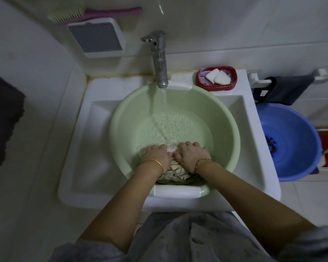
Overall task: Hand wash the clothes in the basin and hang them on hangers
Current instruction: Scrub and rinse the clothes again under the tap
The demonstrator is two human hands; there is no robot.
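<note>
A bundle of wet cloth [175, 172] is held down at the near side of the green basin [121, 118], which sits in the white sink [74, 167]. It is pressed under the left hand [156, 155] and right hand [192, 155], fingers curled over it. Patterned, crumpled folds are seen between the wrists. Water is run from the tap [159, 59].
</note>
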